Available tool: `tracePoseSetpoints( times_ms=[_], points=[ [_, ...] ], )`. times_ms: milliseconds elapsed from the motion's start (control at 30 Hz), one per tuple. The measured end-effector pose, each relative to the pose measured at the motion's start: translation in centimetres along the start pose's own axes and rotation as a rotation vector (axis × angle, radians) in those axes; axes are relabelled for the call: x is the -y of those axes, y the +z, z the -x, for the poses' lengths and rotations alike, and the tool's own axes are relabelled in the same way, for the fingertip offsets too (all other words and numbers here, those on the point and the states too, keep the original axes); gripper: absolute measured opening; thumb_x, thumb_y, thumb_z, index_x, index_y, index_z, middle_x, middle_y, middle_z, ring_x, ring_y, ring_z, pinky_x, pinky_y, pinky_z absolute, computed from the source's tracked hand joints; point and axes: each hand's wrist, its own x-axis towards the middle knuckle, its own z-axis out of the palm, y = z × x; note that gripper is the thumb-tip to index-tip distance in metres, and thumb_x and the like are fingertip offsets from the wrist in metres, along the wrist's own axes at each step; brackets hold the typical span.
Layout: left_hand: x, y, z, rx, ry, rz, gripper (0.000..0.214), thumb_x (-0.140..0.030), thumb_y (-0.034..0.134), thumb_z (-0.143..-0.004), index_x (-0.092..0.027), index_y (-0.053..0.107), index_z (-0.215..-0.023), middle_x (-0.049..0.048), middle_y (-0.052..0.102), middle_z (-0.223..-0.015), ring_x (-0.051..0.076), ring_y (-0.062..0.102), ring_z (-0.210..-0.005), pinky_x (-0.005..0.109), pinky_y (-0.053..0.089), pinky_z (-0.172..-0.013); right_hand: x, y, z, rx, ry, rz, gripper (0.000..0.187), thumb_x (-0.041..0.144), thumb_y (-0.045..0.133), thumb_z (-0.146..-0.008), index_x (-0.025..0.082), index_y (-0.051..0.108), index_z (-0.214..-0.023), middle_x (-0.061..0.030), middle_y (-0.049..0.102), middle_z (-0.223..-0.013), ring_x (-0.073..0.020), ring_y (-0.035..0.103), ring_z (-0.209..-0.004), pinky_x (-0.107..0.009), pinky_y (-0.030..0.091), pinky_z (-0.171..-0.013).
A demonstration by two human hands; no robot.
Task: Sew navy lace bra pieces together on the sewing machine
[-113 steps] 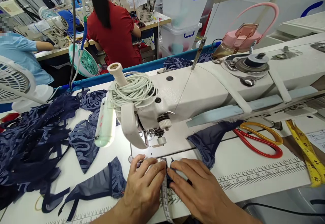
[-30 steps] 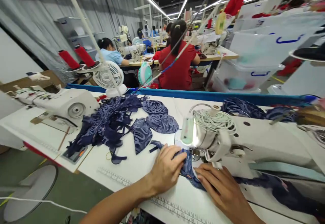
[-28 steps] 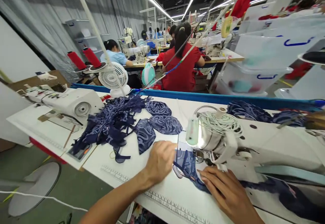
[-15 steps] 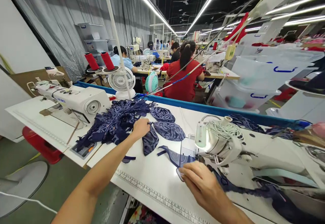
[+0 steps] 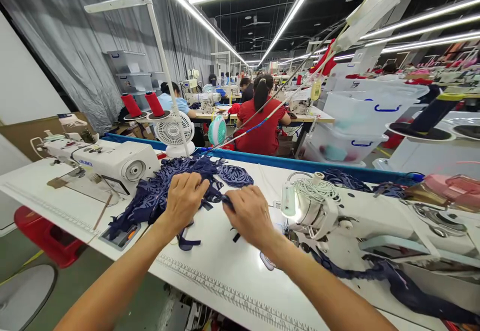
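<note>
Both hands up over the white worktable (image 5: 213,256), side by side and a little apart, in front of the navy garment pile (image 5: 148,198). Right hand (image 5: 249,211): thumb and fingers clamped on a dark navy cloth edge (image 5: 227,202), most of that piece hidden by the hand. Left hand (image 5: 185,196): fingers curled down at the pile's near right side; can't tell if they're closed on cloth, contact is hidden behind the knuckles. Swirl-patterned navy piece (image 5: 235,175) lies flat just beyond the hands, at the pile's right edge. Navy strap (image 5: 189,244) on the tabletop, nearer the wearer than the left hand. Right-side sewing machine (image 5: 375,216) is right of the hands, lamp (image 5: 289,201) lit at its head, pale cable coil (image 5: 317,190) on top. Long navy fabric strip (image 5: 399,278) trails along its near side. Printed ruler scale (image 5: 225,290) runs along the table's near edge. JUKI sewing machine (image 5: 112,158) sits left of the pile; white fan (image 5: 174,132) behind the pile. Further back: person in red shirt (image 5: 260,128), seated facing away, with stacked clear plastic bins (image 5: 348,108) to the right.
</note>
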Motion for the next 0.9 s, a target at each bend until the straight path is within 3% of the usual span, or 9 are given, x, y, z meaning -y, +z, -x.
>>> tracePoseSetpoints(
  times_ms=[100, 200, 300, 367, 433, 533, 600, 767, 900],
  points=[
    [-0.9, 1.2, 1.4, -0.083, -0.283, 0.287, 0.024, -0.016, 0.048, -0.09, -0.023, 0.068, -0.1, 0.0031, 0.051, -0.082, 0.016, 0.048, -0.075, 0.029, 0.042, -0.073, 4.0, -1.6, 3.7, 0.101, -0.069, -0.135, 0.029, 0.036, 0.053, -0.091, 0.016, 0.062, -0.11, -0.0096, 0.064, -0.084, -0.0247, 0.057, -0.083, -0.04, 0.043, -0.08],
    [-2.7, 2.9, 3.0, -0.052, -0.513, 0.829, 0.017, -0.024, 0.056, -0.086, -0.021, 0.062, -0.101, 0.0012, 0.056, -0.086, 0.014, 0.054, -0.075, 0.024, 0.046, -0.068, 5.0, -2.4, 8.1, 0.282, -0.061, -0.416, 0.035, 0.037, 0.059, -0.088, 0.023, 0.058, -0.12, -0.0068, 0.068, -0.097, -0.0228, 0.06, -0.091, -0.036, 0.046, -0.084],
    [-4.6, 4.0, 4.6, 0.066, -0.776, 1.335, 0.025, -0.031, 0.069, -0.076, -0.02, 0.058, -0.095, -0.0031, 0.055, -0.076, 0.01, 0.052, -0.063, 0.02, 0.045, -0.06, 2.8, -3.3, 11.1, 0.308, 0.414, -0.706, 0.025, 0.04, 0.051, -0.093, 0.024, 0.061, -0.11, -0.0062, 0.069, -0.092, -0.0212, 0.064, -0.085, -0.038, 0.05, -0.082],
    [-5.7, 4.1, 5.4, 0.178, -0.871, 1.513, 0.028, -0.029, 0.075, -0.072, -0.02, 0.057, -0.091, -0.0042, 0.053, -0.072, 0.008, 0.051, -0.059, 0.018, 0.043, -0.057, 0.9, -4.0, 12.2, 0.266, 0.797, -1.013, 0.036, 0.053, 0.049, -0.093, 0.021, 0.059, -0.108, -0.0099, 0.068, -0.096, -0.0239, 0.065, -0.089, -0.041, 0.054, -0.078],
    [-6.5, 3.9, 5.6, 0.32, -0.885, 1.612, 0.027, -0.028, 0.076, -0.071, -0.019, 0.056, -0.087, -0.0038, 0.054, -0.074, 0.007, 0.052, -0.059, 0.016, 0.043, -0.056, -0.4, -4.4, 12.9, 0.187, 1.01, -1.333, 0.047, 0.06, 0.052, -0.089, 0.02, 0.058, -0.111, -0.0139, 0.066, -0.107, -0.0275, 0.064, -0.1, -0.042, 0.055, -0.077],
    [-6.7, 3.2, 3.9, 0.708, -0.771, 1.573, 0.021, -0.033, 0.069, -0.079, -0.02, 0.057, -0.09, -0.0043, 0.053, -0.07, 0.006, 0.047, -0.045, 0.015, 0.037, -0.043, -0.7, -3.9, 13.1, 0.053, 1.117, -1.619, 0.048, 0.053, 0.067, -0.082, 0.019, 0.058, -0.114, -0.0139, 0.065, -0.115, -0.027, 0.062, -0.107, -0.04, 0.054, -0.082],
    [-6.2, 2.4, 1.4, 0.906, -0.547, 1.36, 0.013, -0.03, 0.056, -0.086, -0.02, 0.06, -0.091, -0.0031, 0.054, -0.068, 0.007, 0.046, -0.042, 0.016, 0.036, -0.041, -0.3, -3.1, 12.7, -0.058, 1.189, -1.673, 0.049, 0.044, 0.079, -0.073, 0.019, 0.06, -0.11, -0.0102, 0.067, -0.109, -0.0228, 0.065, -0.098, -0.036, 0.053, -0.082],
    [-4.8, 0.0, -3.1, 0.589, 0.185, 0.541, 0.051, -0.004, 0.039, -0.075, -0.029, 0.068, -0.109, 0.0019, 0.068, -0.097, 0.015, 0.064, -0.081, 0.022, 0.05, -0.071, 0.6, -2.3, 11.3, -0.273, 1.134, -1.513, 0.043, 0.05, 0.077, -0.073, 0.021, 0.063, -0.101, -0.0027, 0.068, -0.096, -0.0169, 0.061, -0.085, -0.03, 0.05, -0.076],
    [-5.1, 0.8, 1.9, 0.62, 0.219, 0.444, 0.071, -0.001, 0.04, -0.073, -0.035, 0.05, -0.133, 0.0004, 0.068, -0.113, 0.017, 0.068, -0.091, 0.026, 0.053, -0.081, 0.2, -3.0, 12.3, -0.155, 1.074, -1.371, 0.035, 0.053, 0.066, -0.082, 0.019, 0.064, -0.091, 0.0005, 0.064, -0.082, -0.0152, 0.056, -0.078, -0.029, 0.046, -0.077]
  ],
)
